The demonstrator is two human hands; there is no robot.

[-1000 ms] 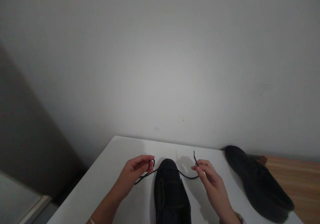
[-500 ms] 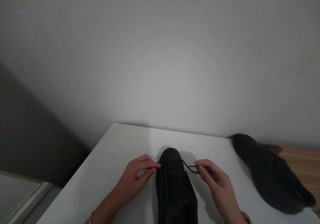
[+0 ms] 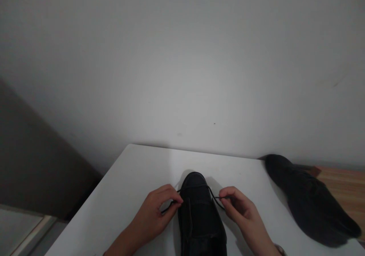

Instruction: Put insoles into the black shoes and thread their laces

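A black shoe (image 3: 201, 220) points its toe toward the wall, between my two hands. A thin black shoelace (image 3: 212, 193) crosses over its toe and runs out on both sides. On the left, my left hand (image 3: 159, 208) pinches the lace between thumb and fingertips, close against the shoe's side. My right hand (image 3: 242, 210) pinches the lace on the right, a little apart from the shoe. The exact lace ends are hidden in my fingers.
Another black shoe (image 3: 310, 202) lies at the right on the white table (image 3: 145, 164). Behind it shows a wood-grain surface (image 3: 345, 183). A pale wall (image 3: 182, 77) rises along the table's back edge. To the left stands a dark panel (image 3: 37, 145).
The lace now lies across the shoe's toe and shows on both sides. My left fingers have curled with the lace trailing beneath them. My right hand has shifted slightly toward the shoe.
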